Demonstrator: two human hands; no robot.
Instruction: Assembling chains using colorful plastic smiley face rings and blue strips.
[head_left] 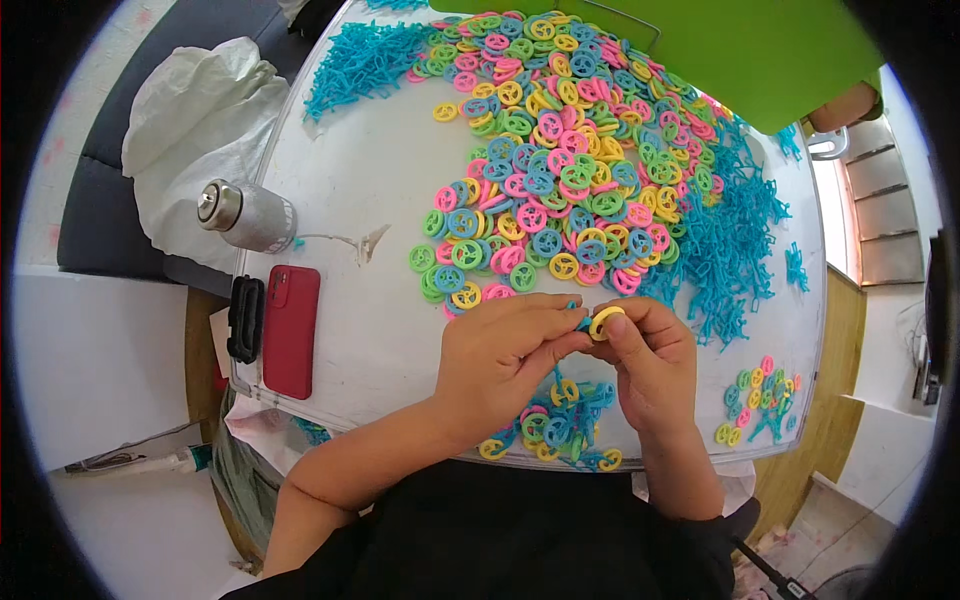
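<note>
Near the front edge of the table, my two hands meet. My left hand pinches a small blue plastic piece between thumb and fingers. My right hand grips a yellow wheel-shaped ring by its rim, with the thumb on top. The blue piece and the ring touch or nearly touch; fingers hide the exact contact. Beneath my hands lies a small heap of blue pieces joined with coloured wheels. Beyond them spreads a large pile of pink, yellow, green and blue wheels.
Blue plastic pieces are heaped at the right and far left. A few wheels lie at the right edge. On the white table at left are a red phone, black case and metal bottle. A green surface overhangs the far side.
</note>
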